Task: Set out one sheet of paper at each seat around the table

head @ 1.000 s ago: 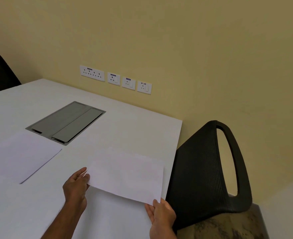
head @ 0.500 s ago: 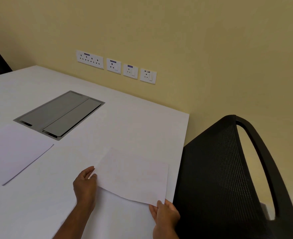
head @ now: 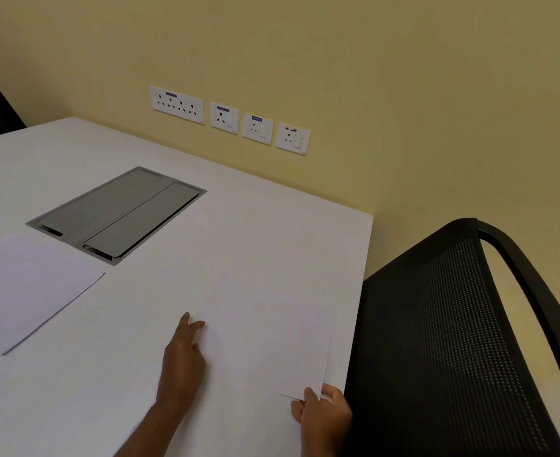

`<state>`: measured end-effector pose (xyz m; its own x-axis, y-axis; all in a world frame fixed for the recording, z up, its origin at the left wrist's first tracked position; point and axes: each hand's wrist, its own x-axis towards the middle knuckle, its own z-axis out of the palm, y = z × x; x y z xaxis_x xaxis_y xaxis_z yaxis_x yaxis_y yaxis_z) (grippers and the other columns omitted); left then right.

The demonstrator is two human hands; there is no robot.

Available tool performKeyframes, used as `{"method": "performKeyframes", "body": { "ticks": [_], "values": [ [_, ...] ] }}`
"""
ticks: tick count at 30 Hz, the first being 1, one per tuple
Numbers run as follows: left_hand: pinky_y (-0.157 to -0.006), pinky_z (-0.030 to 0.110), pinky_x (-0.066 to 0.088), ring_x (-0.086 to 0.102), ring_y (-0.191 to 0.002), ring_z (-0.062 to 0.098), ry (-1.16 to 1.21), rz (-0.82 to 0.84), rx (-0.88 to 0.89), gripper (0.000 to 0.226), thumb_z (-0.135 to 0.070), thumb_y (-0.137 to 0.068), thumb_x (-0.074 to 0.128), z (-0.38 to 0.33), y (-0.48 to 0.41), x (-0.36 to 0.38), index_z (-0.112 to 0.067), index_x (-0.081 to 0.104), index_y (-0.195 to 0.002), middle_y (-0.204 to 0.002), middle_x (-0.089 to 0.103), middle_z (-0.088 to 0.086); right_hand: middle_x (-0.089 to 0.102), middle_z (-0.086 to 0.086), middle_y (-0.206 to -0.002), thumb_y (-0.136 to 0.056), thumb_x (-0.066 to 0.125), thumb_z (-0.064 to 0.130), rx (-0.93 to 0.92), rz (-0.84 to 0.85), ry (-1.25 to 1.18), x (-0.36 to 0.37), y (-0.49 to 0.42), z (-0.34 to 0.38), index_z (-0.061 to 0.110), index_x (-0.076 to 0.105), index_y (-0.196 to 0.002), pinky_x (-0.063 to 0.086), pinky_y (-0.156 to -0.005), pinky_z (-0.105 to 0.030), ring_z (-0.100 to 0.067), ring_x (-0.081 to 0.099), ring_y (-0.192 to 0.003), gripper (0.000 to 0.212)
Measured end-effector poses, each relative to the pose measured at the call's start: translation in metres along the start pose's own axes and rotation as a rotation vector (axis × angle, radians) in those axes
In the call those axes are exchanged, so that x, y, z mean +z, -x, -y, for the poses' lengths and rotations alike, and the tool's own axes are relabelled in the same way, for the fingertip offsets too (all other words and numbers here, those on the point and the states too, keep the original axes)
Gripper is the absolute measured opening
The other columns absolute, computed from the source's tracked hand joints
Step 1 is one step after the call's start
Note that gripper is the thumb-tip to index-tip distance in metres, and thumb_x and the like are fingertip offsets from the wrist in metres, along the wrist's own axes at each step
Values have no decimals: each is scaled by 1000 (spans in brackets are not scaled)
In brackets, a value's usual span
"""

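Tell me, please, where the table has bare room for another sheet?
Bare table lies between the grey cable hatch and the chair, and beyond the hatch. Taken: the left sheet and the sheet both hands are setting down.

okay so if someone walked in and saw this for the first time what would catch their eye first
Probably the two hands at the near table edge: the left hand lies flat on a white sheet of paper while the right hand pinches its near corner. Next, the black mesh chair at the right, and the grey cable hatch set into the white table, with another sheet at the left.
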<state>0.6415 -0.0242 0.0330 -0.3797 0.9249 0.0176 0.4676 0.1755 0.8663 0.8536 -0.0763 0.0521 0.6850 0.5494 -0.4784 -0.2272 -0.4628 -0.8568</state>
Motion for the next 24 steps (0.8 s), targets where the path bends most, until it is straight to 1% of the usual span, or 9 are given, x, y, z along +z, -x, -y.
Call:
{"method": "performKeyframes", "body": {
  "ticks": [5,8,9,11,14,16,18,21,24],
  "values": [
    [-118,38,27,30,-146,18,-141,50,43,49,8,-92,37,7,2,3,-15,60,-130,-158,34,-1,70,-22,-84,-87,73,-1,-82,-4,174,5,-5,-9,4,63,-115,54,-42,-30,-28,69,-63,31],
    [-121,39,18,20,-150,24,-326,46,137,54,13,-88,36,14,3,7,-12,61,-129,-157,37,7,68,-15,-73,-85,77,6,-105,-27,358,4,-8,-15,8,57,-132,60,-49,-39,-25,68,-58,51],
    [-121,39,17,22,-150,28,-381,35,158,55,13,-86,33,16,3,8,-10,62,-127,-155,40,10,68,-15,-76,-85,78,9,-109,-41,402,4,-9,-18,9,55,-135,62,-53,-42,-27,69,-62,56],
    [-121,42,15,34,-144,36,-498,12,222,61,11,-79,24,24,0,10,-6,65,-121,-145,51,18,71,-19,-94,-83,80,18,-143,-38,487,5,-10,-19,15,50,-141,63,-64,-48,-34,71,-81,65],
    [-119,47,7,49,-130,46,-680,-32,298,61,8,-68,27,33,-4,12,-2,68,-113,-125,65,21,67,-19,-119,-87,77,23,-196,-12,580,-1,-4,-8,17,48,-145,56,-89,-43,-38,64,-109,65],
    [-119,47,-4,51,-126,47,-765,-43,315,58,6,-70,29,35,-6,12,-2,67,-113,-120,67,20,67,-16,-125,-91,73,24,-224,22,618,-5,-1,-1,18,49,-146,50,-96,-42,-35,61,-117,60],
    [-117,50,-1,53,-124,47,-821,-32,327,58,3,-72,27,37,-6,12,-1,66,-115,-121,67,20,68,-14,-124,-94,69,25,-241,51,645,-6,0,-1,19,52,-144,50,-98,-41,-32,62,-117,53],
    [-109,53,17,56,-122,46,-838,35,308,57,-1,-75,28,42,-6,13,0,66,-118,-124,65,22,67,-12,-125,-97,64,29,-265,63,693,-9,5,1,22,52,-144,50,-95,-38,-30,62,-116,50],
    [-108,50,19,51,-128,47,-785,81,267,53,-20,-90,28,38,-3,8,3,61,-126,-135,56,28,69,-11,-123,-99,59,35,-345,61,704,-13,7,8,22,45,-149,50,-94,-37,-28,64,-114,54]
  ]
}}
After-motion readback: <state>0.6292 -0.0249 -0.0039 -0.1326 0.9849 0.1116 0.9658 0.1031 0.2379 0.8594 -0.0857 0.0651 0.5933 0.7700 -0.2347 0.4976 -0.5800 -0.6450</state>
